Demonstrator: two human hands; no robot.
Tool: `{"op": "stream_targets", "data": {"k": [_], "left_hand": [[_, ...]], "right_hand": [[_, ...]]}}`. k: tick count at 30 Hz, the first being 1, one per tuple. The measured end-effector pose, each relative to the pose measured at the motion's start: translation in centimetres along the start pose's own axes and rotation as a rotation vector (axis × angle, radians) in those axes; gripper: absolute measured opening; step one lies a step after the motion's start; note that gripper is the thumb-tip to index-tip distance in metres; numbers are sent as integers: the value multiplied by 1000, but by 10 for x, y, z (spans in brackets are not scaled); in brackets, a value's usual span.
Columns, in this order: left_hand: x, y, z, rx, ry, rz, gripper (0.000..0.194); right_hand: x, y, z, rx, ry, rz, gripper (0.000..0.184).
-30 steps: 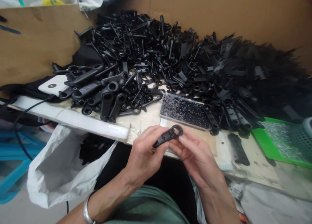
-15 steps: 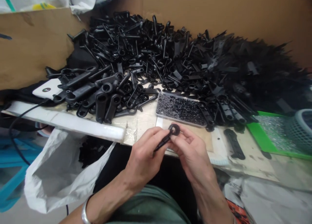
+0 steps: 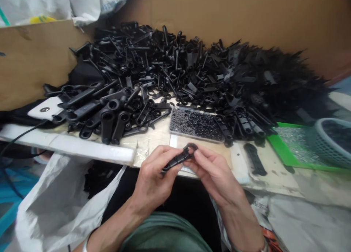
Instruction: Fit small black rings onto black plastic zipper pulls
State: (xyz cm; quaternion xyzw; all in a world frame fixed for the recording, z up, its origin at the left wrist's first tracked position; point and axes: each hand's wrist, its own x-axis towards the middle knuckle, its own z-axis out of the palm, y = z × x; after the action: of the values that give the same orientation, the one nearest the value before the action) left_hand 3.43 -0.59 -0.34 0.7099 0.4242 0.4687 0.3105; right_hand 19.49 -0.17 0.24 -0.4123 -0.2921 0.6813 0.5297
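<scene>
Here, in the head view, the left hand (image 3: 153, 180) pinches the shank of a black plastic handle piece (image 3: 178, 159), fingers closed round it, while the right hand (image 3: 215, 175) has its fingertips pressed on the ring end. The piece sits just in front of the clear tray of small black parts (image 3: 196, 124). Behind the tray, a huge heap of handle pieces (image 3: 170, 73) looks undone; only the one is in hand.

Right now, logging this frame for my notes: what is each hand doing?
Left hand: closed on the shaft of the black plastic handle part.
Right hand: fingertips pinching the same part's ring end.
</scene>
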Motion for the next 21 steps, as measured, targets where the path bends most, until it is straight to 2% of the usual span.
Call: {"op": "stream_targets", "data": {"k": [3,6,8,11,15,17,19,21], "left_hand": [[-3,-7,1,50,3,40,33],[-4,-13,3,107,-62,158,40],[-1,-13,0,156,-86,241,46],[5,-9,-15,274,49,298,44],[11,-14,-49,482,267,162,33],[13,-23,-65,602,347,90,28],[16,-31,-76,719,342,-4,29],[21,-36,-83,808,282,-60,34]], "right_hand": [[-2,3,2,-54,73,-57,35],[-5,-4,-10,-168,94,-104,35],[-7,-21,-26,-292,113,-144,33],[-9,-66,-55,-526,212,-253,34],[9,-137,-90,-830,391,-476,35],[28,-163,-102,-1017,415,-506,28],[51,-178,-110,-1251,387,-483,21],[74,-184,-115,-1432,364,-479,17]]}}
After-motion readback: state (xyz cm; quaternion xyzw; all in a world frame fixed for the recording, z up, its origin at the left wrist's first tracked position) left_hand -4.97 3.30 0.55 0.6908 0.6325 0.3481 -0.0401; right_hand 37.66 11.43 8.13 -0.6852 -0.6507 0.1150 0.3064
